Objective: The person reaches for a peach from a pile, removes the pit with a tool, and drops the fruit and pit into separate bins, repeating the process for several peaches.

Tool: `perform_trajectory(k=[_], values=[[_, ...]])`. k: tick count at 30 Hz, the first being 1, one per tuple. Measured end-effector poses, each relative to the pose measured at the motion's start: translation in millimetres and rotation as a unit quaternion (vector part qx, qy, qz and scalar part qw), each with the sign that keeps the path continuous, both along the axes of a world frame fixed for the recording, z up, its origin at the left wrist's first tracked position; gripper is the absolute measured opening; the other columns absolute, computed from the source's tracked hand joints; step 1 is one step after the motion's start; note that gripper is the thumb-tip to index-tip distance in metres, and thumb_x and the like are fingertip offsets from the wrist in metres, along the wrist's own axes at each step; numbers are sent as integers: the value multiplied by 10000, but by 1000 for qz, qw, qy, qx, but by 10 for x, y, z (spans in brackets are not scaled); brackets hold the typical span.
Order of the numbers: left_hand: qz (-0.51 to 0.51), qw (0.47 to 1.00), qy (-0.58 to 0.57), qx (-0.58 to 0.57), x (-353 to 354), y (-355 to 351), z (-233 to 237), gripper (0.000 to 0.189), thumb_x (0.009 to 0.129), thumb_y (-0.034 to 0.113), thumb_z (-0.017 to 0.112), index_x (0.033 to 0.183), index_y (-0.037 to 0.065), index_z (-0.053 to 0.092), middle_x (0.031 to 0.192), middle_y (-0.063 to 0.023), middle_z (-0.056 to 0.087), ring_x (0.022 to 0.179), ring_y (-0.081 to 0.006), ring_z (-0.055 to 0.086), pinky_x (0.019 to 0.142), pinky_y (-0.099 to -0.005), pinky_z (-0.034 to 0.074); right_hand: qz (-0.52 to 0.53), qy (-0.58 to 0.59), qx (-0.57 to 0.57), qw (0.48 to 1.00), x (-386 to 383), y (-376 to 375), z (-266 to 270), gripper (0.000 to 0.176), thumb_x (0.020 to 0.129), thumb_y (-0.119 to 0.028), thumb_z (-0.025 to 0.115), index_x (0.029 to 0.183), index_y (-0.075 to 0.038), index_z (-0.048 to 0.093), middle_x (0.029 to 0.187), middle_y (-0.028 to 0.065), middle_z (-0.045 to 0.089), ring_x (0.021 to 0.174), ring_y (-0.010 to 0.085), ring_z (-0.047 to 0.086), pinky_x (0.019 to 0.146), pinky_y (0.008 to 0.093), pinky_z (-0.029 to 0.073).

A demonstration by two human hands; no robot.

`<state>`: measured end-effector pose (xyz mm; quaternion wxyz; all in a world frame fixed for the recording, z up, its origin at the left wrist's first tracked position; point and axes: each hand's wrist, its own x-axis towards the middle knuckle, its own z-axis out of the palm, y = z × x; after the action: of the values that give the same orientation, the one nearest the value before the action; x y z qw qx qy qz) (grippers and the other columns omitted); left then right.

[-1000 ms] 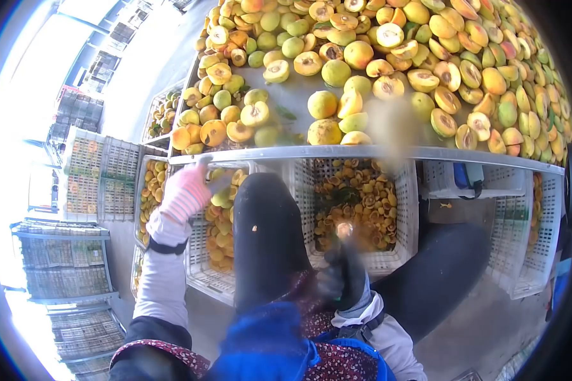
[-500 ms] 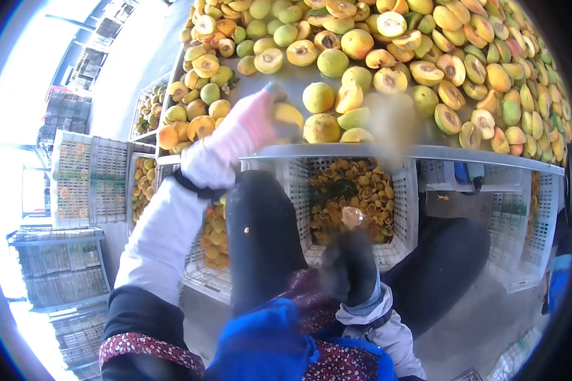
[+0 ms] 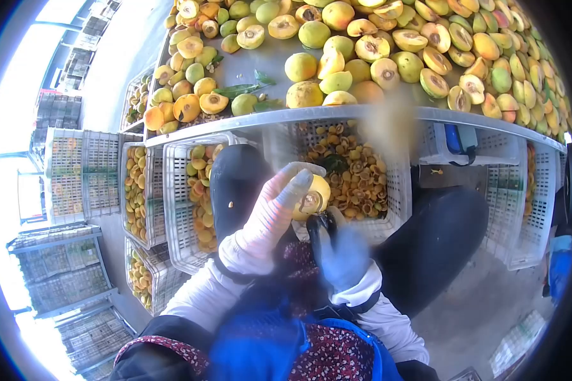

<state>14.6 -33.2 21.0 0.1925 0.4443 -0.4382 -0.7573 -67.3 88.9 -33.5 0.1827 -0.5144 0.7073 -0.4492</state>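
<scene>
My left hand [image 3: 276,200], in a pink-striped glove with grey fingertips, grips a cut peach half [image 3: 314,195] above my lap. Its open face with the brown pit is turned toward me. Closed around a black-handled pitting tool [image 3: 316,232] is my right hand [image 3: 347,255], in a blue-grey glove and blurred by motion. The tool's thin curved end touches the cut face around the pit. Below and beyond the hands stands a white crate [image 3: 400,190] of scooped-out peach pieces and pits.
Ahead, a metal table [image 3: 270,60] carries a heap of whole and halved peaches [image 3: 426,38] and some green leaves [image 3: 238,89]. Crates of peaches [image 3: 200,197] stand under its left part. Stacked crates [image 3: 76,174] are farther left. A blurry smear [image 3: 391,127] covers part of the view.
My left hand has come back from the table with a peach half and now holds it over my lap. My right hand has brought the pitting tool up against it. The view has shifted slightly.
</scene>
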Motion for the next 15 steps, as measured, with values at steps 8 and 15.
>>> perform_trajectory(k=[8, 15], values=[[25, 998, -11, -63, -108, 262, -53, 333, 932, 338, 574, 1043, 25, 593, 847, -37, 615, 740, -91, 588, 681, -231, 485, -51, -194, 64, 978, 154, 135, 46, 286, 925, -249, 523, 1092, -19, 552, 799, 232, 611, 730, 417, 601, 602, 439, 464], [76, 994, -5, -79, -163, 433, -111, 280, 941, 278, 571, 1051, 21, 586, 835, -32, 598, 722, -77, 546, 661, -221, 450, -34, -273, 27, 961, 75, 242, 46, 304, 937, -249, 502, 1110, -7, 566, 822, 221, 633, 753, 401, 623, 617, 429, 474]])
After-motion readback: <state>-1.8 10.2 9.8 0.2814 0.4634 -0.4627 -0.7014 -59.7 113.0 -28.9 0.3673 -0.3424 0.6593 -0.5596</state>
